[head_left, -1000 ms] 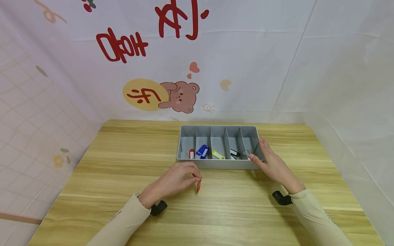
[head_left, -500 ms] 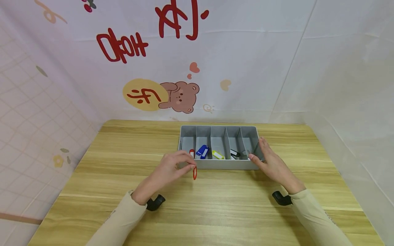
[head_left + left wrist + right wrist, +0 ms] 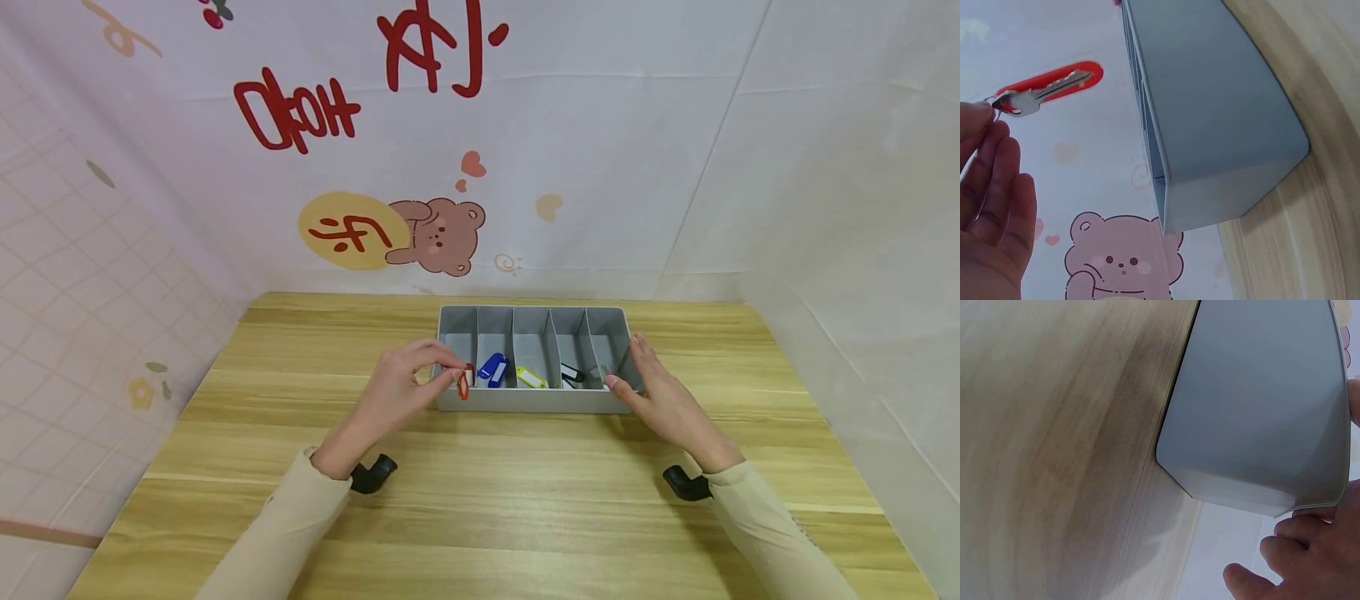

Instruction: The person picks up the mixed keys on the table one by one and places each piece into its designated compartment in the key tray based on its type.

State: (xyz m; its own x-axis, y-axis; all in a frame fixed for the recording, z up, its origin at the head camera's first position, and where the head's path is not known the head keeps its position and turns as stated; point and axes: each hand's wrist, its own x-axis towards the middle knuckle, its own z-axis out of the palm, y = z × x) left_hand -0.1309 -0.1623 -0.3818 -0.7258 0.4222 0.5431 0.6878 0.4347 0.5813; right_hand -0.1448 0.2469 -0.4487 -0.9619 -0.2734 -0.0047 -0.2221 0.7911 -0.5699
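My left hand (image 3: pixel 401 383) pinches the metal ring of a red key tag (image 3: pixel 463 386) between thumb and fingertips. In the left wrist view a silver key (image 3: pixel 1041 94) hangs with the red tag, in front of the grey box's outer wall. The grey divided box (image 3: pixel 536 402) stands on the table. Its leftmost compartment holds another red tag (image 3: pixel 469 374); blue tags (image 3: pixel 495 369), a yellow tag (image 3: pixel 532 377) and black tags (image 3: pixel 572 374) lie in the compartments to the right. At the box's right front corner my right hand (image 3: pixel 667 404) holds the rim, thumb over the front edge, fingers along the side.
The wooden table (image 3: pixel 525 508) extends around the box. Behind it hangs a white printed cloth (image 3: pixel 600 167) with a bear, and cloth walls stand at both sides. A black wrist mount (image 3: pixel 373 474) sits under each forearm.
My left hand has moved away from me and slightly left, bringing the red key tag up from the table in front to the box's left front edge. The right hand stays at the corner.
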